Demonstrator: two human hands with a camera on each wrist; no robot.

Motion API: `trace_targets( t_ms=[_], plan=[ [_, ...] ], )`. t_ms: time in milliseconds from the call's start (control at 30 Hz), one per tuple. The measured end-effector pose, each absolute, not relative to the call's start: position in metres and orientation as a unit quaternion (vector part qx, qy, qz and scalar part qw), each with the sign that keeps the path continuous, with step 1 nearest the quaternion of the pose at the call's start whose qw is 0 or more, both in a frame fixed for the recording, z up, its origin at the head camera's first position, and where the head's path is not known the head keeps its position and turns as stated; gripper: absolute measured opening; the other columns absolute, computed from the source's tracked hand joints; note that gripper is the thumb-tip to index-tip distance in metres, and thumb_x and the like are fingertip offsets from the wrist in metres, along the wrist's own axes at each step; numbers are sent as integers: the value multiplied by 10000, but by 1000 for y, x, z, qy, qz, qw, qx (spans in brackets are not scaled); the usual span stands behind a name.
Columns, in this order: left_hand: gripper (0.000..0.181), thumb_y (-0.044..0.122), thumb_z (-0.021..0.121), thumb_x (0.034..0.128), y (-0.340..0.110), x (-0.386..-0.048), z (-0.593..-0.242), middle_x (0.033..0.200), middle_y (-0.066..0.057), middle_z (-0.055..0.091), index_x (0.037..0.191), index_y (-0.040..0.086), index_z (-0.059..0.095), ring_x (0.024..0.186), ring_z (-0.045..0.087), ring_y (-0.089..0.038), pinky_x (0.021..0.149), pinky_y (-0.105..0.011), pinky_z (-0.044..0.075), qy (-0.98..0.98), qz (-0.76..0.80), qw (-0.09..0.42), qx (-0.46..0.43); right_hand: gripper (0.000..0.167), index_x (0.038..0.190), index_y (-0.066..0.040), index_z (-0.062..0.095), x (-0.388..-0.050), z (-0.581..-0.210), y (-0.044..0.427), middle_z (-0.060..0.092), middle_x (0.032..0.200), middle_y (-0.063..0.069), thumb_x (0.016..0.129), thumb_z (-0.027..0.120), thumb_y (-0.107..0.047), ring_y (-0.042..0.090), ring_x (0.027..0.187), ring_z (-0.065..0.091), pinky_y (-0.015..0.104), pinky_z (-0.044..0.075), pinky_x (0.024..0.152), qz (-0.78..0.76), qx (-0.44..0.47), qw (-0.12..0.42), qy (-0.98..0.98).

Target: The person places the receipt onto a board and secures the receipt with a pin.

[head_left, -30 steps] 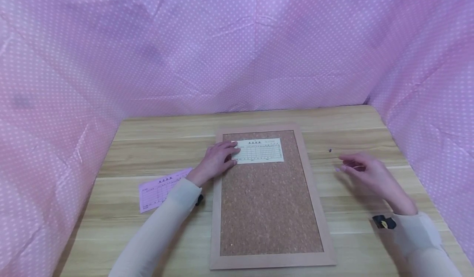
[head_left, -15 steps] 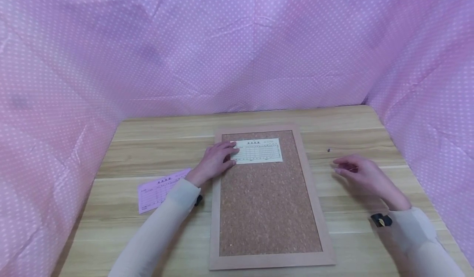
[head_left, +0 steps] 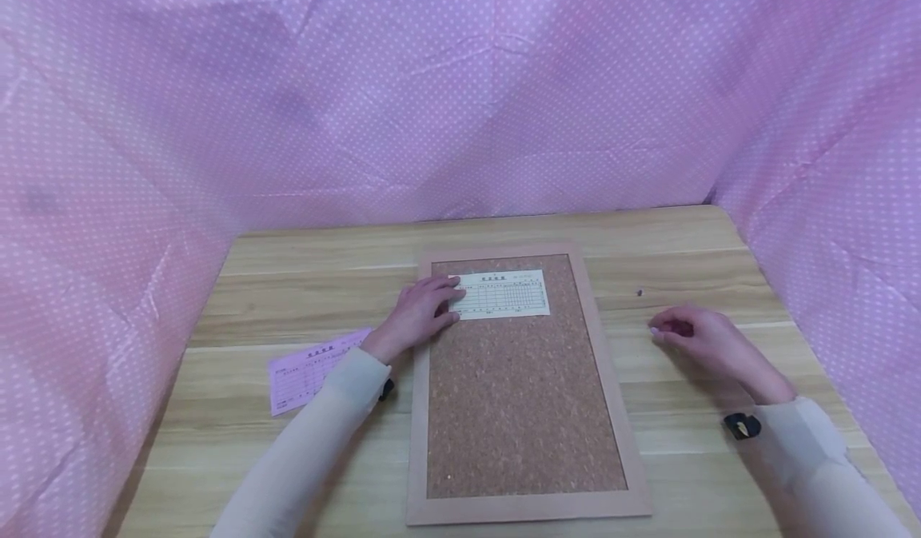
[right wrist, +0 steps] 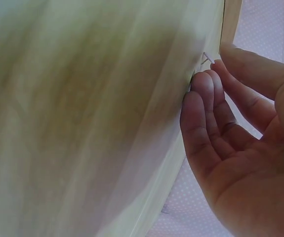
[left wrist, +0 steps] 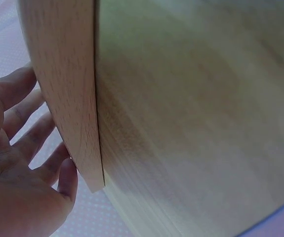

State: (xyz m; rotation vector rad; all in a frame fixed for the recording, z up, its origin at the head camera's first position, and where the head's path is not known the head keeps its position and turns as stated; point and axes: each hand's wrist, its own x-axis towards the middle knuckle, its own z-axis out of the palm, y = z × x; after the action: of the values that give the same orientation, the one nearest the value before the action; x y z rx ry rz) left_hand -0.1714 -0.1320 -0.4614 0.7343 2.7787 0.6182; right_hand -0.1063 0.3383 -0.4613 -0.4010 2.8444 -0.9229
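A framed corkboard [head_left: 525, 410] lies on the table, with a pale yellow printed slip [head_left: 504, 294] flat across its upper part. My left hand [head_left: 416, 314] lies over the board's left frame, its fingertips resting on the slip's left end. In the left wrist view, the fingers [left wrist: 30, 138] spread beside the wooden frame edge [left wrist: 65, 89]. Right of the board, my right hand [head_left: 708, 342] is low over the table, thumb and forefinger pinching a small pale pushpin [head_left: 654, 330]. The right wrist view shows this pushpin [right wrist: 208, 58] at the fingertips, near the tabletop.
A dark purple pushpin [head_left: 639, 292] lies on the table beyond the right hand. A pink printed slip [head_left: 295, 374] lies left of the board, partly under the left forearm. Pink dotted cloth [head_left: 460, 98] surrounds the wooden table [head_left: 288, 262].
My right hand has moved slightly left onto the pale pushpin, and its thumb and forefinger have closed together. The left hand has stayed on the yellow slip.
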Motion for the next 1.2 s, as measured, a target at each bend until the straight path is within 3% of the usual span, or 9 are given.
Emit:
trace_targets(
  t_ms=[467, 967, 1200],
  plan=[
    [474, 250, 699, 1003, -131, -172, -461, 1606, -96, 442, 1443, 99, 604, 1508, 334, -353, 1158, -598, 311, 942, 204, 105, 247, 91, 1027, -74, 776, -112, -465, 338, 751, 938, -3, 959, 739, -123, 36, 853, 629, 241, 533, 772, -295, -135, 60, 944],
    [479, 252, 705, 999, -131, -171, -460, 1605, -96, 444, 1443, 101, 607, 1500, 346, -356, 1141, -584, 332, 943, 202, 101, 246, 120, 930, -156, 779, -112, -468, 340, 766, 954, 2, 906, 764, -39, 37, 909, 650, 153, 488, 803, -288, -169, 17, 942],
    [482, 247, 705, 997, -130, -170, -458, 1608, -98, 439, 1444, 97, 603, 1504, 339, -356, 1153, -588, 322, 942, 203, 101, 246, 91, 968, -153, 787, -109, -465, 339, 772, 975, 0, 963, 726, -85, 37, 923, 658, 127, 466, 811, -309, -155, 24, 938]
  ],
)
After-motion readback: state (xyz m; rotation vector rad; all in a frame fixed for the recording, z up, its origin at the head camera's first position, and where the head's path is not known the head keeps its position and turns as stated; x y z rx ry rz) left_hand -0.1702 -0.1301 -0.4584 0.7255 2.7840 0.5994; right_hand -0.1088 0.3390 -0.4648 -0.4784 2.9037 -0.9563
